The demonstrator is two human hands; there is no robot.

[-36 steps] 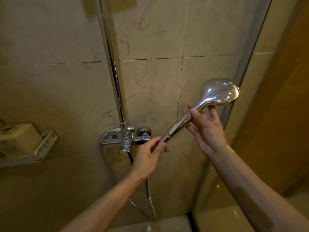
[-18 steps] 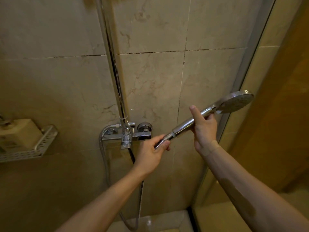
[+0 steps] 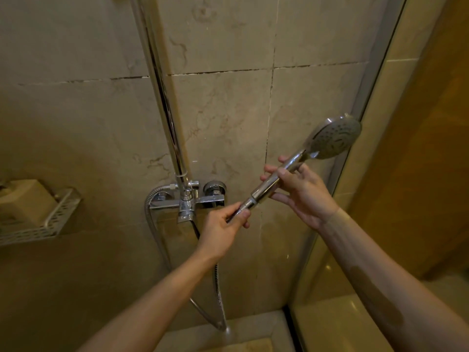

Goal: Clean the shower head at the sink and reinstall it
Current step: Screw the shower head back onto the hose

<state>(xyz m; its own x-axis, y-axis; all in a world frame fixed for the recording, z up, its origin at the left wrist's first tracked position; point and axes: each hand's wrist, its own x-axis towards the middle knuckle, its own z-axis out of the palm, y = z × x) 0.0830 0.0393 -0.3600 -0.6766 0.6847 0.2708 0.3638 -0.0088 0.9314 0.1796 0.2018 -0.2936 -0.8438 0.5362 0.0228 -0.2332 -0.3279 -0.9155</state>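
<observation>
Dim yellow light; detail is soft throughout. The riser pipe (image 3: 162, 97) runs out of the top of the frame, so I cannot see what it ends in. The wall rack (image 3: 43, 224) at the far left is cut by the frame edge, and the pale block sitting in it is too blurred to identify. The hose (image 3: 217, 283) drops behind my left wrist, loops low near the shower floor and climbs back to the mixer valve (image 3: 189, 199); its lowest bend is hard to make out. My left hand (image 3: 223, 227) is closed in a pinch, thumb and fingers grasping the nut where the hose meets the handle; the joint itself is mostly covered by my fingertips, so I cannot tell whether it is threaded on or loose. My right hand (image 3: 299, 191) is half open, fingers curled loosely around the middle of the handle, palm turned toward me, thumb on top. The shower head (image 3: 332, 141) lies slanted between the two hands, handle end low at my left, spray face high to the right beyond my right hand, nozzles facing me, in front of the tiled wall (image 3: 228, 123) and just beside the glass door frame (image 3: 365, 118).
</observation>
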